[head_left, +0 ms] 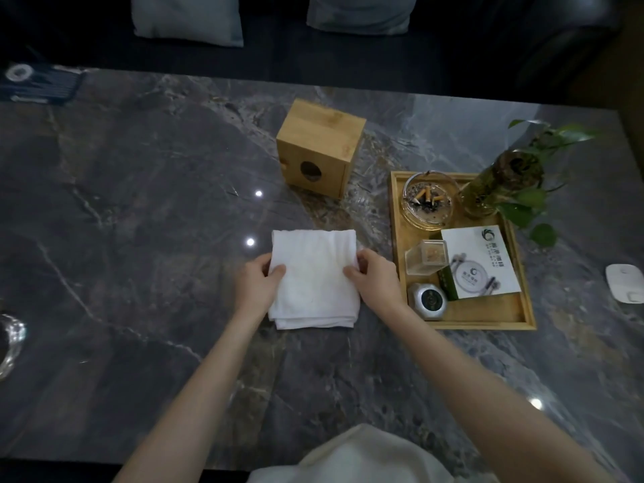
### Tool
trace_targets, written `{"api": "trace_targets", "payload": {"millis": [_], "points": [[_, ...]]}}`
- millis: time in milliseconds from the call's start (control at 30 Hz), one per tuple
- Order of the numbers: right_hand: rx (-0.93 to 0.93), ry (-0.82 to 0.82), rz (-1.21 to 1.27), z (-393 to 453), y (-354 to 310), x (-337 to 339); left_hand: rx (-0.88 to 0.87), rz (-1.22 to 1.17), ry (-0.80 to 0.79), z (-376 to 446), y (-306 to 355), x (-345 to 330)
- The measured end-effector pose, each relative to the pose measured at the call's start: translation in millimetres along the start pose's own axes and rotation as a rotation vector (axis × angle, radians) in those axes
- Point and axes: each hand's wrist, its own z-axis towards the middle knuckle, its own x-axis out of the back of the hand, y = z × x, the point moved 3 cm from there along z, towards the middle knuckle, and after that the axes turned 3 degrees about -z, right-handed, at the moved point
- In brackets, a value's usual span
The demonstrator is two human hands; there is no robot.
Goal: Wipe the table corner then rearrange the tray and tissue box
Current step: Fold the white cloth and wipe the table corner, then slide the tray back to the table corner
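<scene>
Underneath everything runs a dark veined marble table (139,203), a dim sofa with pale cushions (188,19) behind it. Left of the wooden tray (488,317) lies a folded white cloth (313,277) (long axis running away from the person), left hand (256,284) and right hand (376,278) pinching its side edges. Beyond the cloth, the tissue box (319,144) lies tipped, its round opening facing the person.
</scene>
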Motion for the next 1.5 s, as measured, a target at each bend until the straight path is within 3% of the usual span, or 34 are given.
{"api": "trace_targets", "payload": {"millis": [267, 367, 467, 600, 733, 867, 967, 1100, 1233, 1500], "points": [[0.014, -0.045, -0.088, -2.5, -3.8, 6.0, 0.016, 0.251, 0.054, -7.1, 15.9, -2.7], [0.162, -0.010, -0.220, -10.7, -14.1, 21.7, -0.079, 0.362, 0.128, -17.4, 33.8, -3.4], [0.399, 0.151, -0.355, -26.2, -27.1, 53.2, -0.305, 0.364, 0.143, -30.0, 62.0, -13.3], [0.510, 0.393, -0.357, -44.0, -22.2, 108.2, -0.551, 0.321, 0.106, -39.9, 101.6, -43.2], [0.398, 0.710, -0.253, -57.0, 24.2, 159.5, -0.619, 0.273, 0.039, -45.9, 126.1, -83.8], [0.193, 0.854, -0.220, -57.7, 89.7, 185.9, -0.575, 0.348, -0.033, -40.5, 127.9, -122.3], [0.030, 0.804, -0.271, -49.4, 135.1, 191.8, -0.475, 0.355, -0.071, -33.8, 122.1, -144.1], [-0.132, 0.598, -0.279, -24.9, 171.3, 188.8, -0.340, 0.328, -0.055, -23.3, 113.3, -161.5], [-0.127, 0.438, -0.288, 3.7, 179.9, 181.5, -0.302, 0.315, -0.087, -17.8, 107.0, -172.3], [-0.018, 0.388, -0.370, 21.1, 186.6, 167.8, -0.374, 0.574, -0.115, -10.9, 101.3, -178.5]]}}
